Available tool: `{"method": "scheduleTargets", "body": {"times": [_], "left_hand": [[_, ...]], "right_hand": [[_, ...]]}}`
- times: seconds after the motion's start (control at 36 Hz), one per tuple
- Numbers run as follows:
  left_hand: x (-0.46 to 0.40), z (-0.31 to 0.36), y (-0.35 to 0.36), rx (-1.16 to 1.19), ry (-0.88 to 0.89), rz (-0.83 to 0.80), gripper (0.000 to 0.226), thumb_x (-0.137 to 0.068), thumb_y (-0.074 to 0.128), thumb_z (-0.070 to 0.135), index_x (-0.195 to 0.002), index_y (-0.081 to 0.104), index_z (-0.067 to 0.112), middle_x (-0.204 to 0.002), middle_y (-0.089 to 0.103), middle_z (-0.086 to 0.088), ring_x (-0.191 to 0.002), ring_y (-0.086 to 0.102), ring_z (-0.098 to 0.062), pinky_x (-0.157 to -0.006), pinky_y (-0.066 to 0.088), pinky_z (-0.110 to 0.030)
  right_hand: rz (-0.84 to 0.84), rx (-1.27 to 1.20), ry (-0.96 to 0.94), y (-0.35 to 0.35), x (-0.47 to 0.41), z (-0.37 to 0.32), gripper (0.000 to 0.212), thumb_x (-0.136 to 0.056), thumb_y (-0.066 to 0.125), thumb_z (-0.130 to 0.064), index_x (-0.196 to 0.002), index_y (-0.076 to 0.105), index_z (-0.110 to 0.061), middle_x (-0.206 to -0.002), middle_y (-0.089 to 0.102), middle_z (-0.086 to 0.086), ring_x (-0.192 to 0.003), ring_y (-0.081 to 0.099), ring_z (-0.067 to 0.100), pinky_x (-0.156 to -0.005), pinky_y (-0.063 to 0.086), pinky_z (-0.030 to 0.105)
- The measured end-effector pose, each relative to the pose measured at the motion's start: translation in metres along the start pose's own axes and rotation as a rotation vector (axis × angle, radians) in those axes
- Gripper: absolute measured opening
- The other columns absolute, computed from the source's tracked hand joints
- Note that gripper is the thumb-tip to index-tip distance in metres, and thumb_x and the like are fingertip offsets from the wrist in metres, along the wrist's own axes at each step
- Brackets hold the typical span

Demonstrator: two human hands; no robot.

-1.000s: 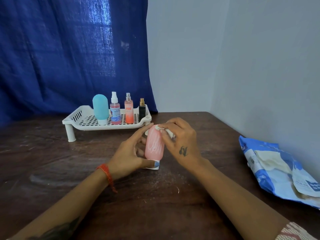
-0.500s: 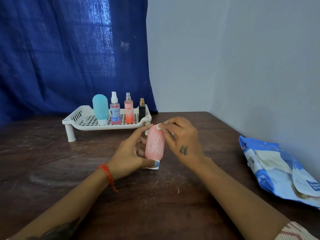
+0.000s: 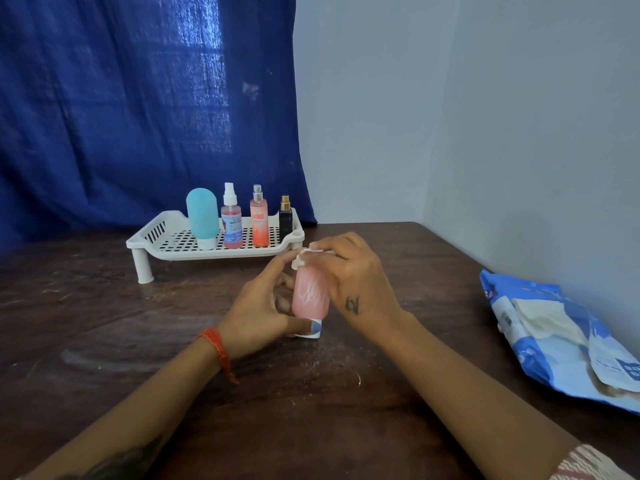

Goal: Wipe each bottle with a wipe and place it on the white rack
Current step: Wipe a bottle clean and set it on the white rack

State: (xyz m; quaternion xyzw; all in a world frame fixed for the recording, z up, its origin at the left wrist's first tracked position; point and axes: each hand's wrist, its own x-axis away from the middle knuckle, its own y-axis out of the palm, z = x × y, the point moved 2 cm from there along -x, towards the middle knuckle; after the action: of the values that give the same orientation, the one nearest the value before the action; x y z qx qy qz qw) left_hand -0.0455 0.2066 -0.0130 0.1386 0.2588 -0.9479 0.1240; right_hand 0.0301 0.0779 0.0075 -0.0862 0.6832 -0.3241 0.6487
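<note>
A pink bottle (image 3: 310, 295) stands cap down on the dark wooden table at the centre. My left hand (image 3: 258, 308) holds it from the left, thumb at its white cap. My right hand (image 3: 349, 282) pinches a small white wipe (image 3: 304, 255) against the bottle's top. Behind stands the white rack (image 3: 173, 242), and on it a teal bottle (image 3: 202, 218), a pink spray bottle with a blue label (image 3: 231, 220), an orange spray bottle (image 3: 259, 220) and a small black bottle (image 3: 285, 218).
A blue and white wipes pack (image 3: 561, 336) lies on the table at the right, by the grey wall. A blue curtain hangs behind the rack. The table (image 3: 104, 323) has white specks in front of the bottle.
My right hand has slid the wipe a little leftward over the top of the pink bottle. The left hand and the bottle have stayed in place.
</note>
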Motion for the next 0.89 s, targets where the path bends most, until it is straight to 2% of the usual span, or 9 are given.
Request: {"method": "scheduleTargets", "body": {"times": [0.17, 0.28, 0.42, 0.5, 0.61, 0.69, 0.81, 0.89], "left_hand": [[0.000, 0.000, 0.000, -0.031, 0.015, -0.006, 0.096, -0.065, 0.084, 0.008, -0.134, 0.028, 0.044, -0.108, 0.056, -0.002, -0.084, 0.065, -0.022, -0.075, 0.058, -0.033], [0.000, 0.001, 0.000, -0.052, 0.012, -0.007, 0.096, -0.066, 0.083, 0.009, -0.132, 0.026, 0.047, -0.109, 0.054, 0.001, -0.087, 0.063, -0.021, -0.078, 0.058, -0.038], [-0.001, -0.003, -0.001, -0.037, 0.021, 0.003, 0.095, -0.062, 0.086, 0.009, -0.133, 0.031, 0.041, -0.107, 0.057, -0.004, -0.088, 0.064, -0.024, -0.078, 0.057, -0.043], [-0.001, -0.003, 0.000, -0.043, 0.019, 0.002, 0.094, -0.062, 0.086, 0.011, -0.134, 0.031, 0.039, -0.108, 0.057, -0.004, -0.088, 0.064, -0.022, -0.078, 0.057, -0.042], [-0.001, -0.003, 0.000, -0.046, 0.031, 0.004, 0.093, -0.063, 0.085, 0.010, -0.129, 0.030, 0.047, -0.109, 0.056, -0.002, -0.087, 0.064, -0.023, -0.078, 0.058, -0.043], [-0.002, -0.004, 0.000, -0.050, 0.020, -0.001, 0.097, -0.064, 0.085, 0.013, -0.135, 0.028, 0.045, -0.112, 0.055, -0.002, -0.088, 0.065, -0.022, -0.079, 0.058, -0.043], [-0.001, -0.004, 0.000, -0.059, 0.021, -0.008, 0.098, -0.064, 0.085, 0.014, -0.135, 0.026, 0.047, -0.113, 0.054, -0.001, -0.087, 0.065, -0.022, -0.078, 0.058, -0.040], [-0.002, -0.004, 0.000, -0.057, 0.011, -0.012, 0.099, -0.065, 0.084, 0.013, -0.137, 0.024, 0.046, -0.113, 0.054, -0.001, -0.087, 0.065, -0.021, -0.078, 0.058, -0.037]], "right_hand": [[0.039, -0.034, 0.176, -0.002, 0.004, 0.008, 0.035, -0.064, 0.081, -0.001, -0.098, 0.072, -0.001, -0.091, 0.069, 0.017, -0.080, 0.064, 0.030, -0.069, 0.057, 0.037], [0.036, -0.043, 0.230, -0.001, 0.005, 0.007, 0.035, -0.064, 0.082, -0.005, -0.098, 0.072, -0.002, -0.090, 0.070, 0.017, -0.078, 0.066, 0.028, -0.069, 0.058, 0.037], [-0.006, -0.014, 0.108, 0.002, 0.001, -0.002, 0.042, -0.060, 0.084, -0.005, -0.101, 0.071, -0.003, -0.096, 0.069, 0.017, -0.086, 0.065, 0.031, -0.073, 0.055, 0.036], [-0.014, -0.015, 0.080, 0.001, -0.001, -0.001, 0.040, -0.062, 0.083, -0.003, -0.101, 0.071, -0.004, -0.098, 0.069, 0.015, -0.088, 0.064, 0.030, -0.075, 0.054, 0.035], [0.023, -0.039, 0.183, 0.000, 0.000, 0.002, 0.035, -0.067, 0.079, -0.002, -0.100, 0.071, -0.003, -0.094, 0.069, 0.016, -0.084, 0.064, 0.030, -0.073, 0.054, 0.035], [0.024, -0.056, 0.292, 0.000, 0.000, 0.002, 0.031, -0.072, 0.077, -0.007, -0.102, 0.071, -0.003, -0.095, 0.070, 0.017, -0.084, 0.066, 0.030, -0.074, 0.055, 0.036], [-0.011, -0.105, 0.472, -0.006, 0.000, 0.006, 0.028, -0.086, 0.063, -0.014, -0.113, 0.067, -0.012, -0.112, 0.067, 0.007, -0.099, 0.062, 0.018, -0.085, 0.042, 0.019], [-0.087, -0.147, 0.534, -0.007, 0.003, 0.011, 0.025, -0.088, 0.060, -0.014, -0.112, 0.068, -0.013, -0.109, 0.069, 0.003, -0.092, 0.062, 0.011, -0.079, 0.043, 0.014]]}}
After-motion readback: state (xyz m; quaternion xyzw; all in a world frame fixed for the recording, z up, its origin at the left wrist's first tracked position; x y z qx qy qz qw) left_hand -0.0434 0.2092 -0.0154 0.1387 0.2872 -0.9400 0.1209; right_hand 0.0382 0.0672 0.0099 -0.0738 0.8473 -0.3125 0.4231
